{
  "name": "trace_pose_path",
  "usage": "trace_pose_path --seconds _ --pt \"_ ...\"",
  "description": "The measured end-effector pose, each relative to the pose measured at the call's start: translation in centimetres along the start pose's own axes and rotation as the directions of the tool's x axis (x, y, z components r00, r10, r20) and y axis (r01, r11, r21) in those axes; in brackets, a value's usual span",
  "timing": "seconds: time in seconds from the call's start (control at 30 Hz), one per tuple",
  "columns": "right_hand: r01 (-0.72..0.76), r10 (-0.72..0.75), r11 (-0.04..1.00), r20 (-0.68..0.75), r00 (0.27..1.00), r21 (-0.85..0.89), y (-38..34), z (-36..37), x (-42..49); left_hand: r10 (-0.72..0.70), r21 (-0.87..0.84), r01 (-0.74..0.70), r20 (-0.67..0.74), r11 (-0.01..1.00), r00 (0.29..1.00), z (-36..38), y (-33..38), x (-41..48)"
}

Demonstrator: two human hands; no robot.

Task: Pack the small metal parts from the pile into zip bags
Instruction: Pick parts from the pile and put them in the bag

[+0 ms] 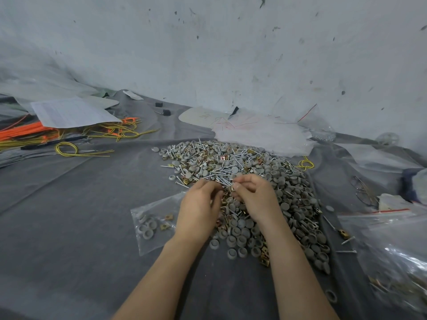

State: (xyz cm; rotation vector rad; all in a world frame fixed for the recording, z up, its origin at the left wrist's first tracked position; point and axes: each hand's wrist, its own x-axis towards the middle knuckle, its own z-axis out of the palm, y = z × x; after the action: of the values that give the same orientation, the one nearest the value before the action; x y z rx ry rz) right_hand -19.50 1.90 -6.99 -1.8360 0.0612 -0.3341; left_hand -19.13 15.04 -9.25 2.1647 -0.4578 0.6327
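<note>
Spread under and beyond both hands: the pile [272, 172] of mixed hardware, heavy as a heap, loose, apt to slide. Just left of the left hand [198, 209], partly beneath its wrist: a zip bag [147, 241], flat, thin, limp and slick, already carrying a few pieces; best taken by the mouth edge. Left hand curled, fingertips down at the heap; impossible to tell what, if anything, sits inside. Right hand [256, 199] narrow, thumb and forefinger seemingly pinching a brass clip [228, 189] between the two hands. Grey caps [238, 236] near the wrists: light, rigid, easy by the rim. Screws [221, 172] ahead of the fingertips: stiff, sharp-tipped, smooth; better pinched mid-shank.
</note>
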Motion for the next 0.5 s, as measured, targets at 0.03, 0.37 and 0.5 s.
trace_pose_path --seconds 0.03,0.37,0.5 --pt "0.001 -0.001 1.0 -0.027 1.0 0.0 0.1 -0.2 0.0 -0.028 -0.018 0.028 -0.017 0.999 0.999 0.0 -0.1 0.0" --pt "0.081 -0.082 0.992 -0.004 0.997 -0.098 -0.5 0.6 -0.5 -0.185 -0.225 0.15 -0.145 0.963 0.972 -0.7 -0.3 0.5" --pt "0.023 -0.018 0.998 0.083 0.996 -0.058 -0.8 0.7 -0.5 -0.056 -0.176 0.04 -0.087 0.984 0.995 -0.1 0.5 0.2"
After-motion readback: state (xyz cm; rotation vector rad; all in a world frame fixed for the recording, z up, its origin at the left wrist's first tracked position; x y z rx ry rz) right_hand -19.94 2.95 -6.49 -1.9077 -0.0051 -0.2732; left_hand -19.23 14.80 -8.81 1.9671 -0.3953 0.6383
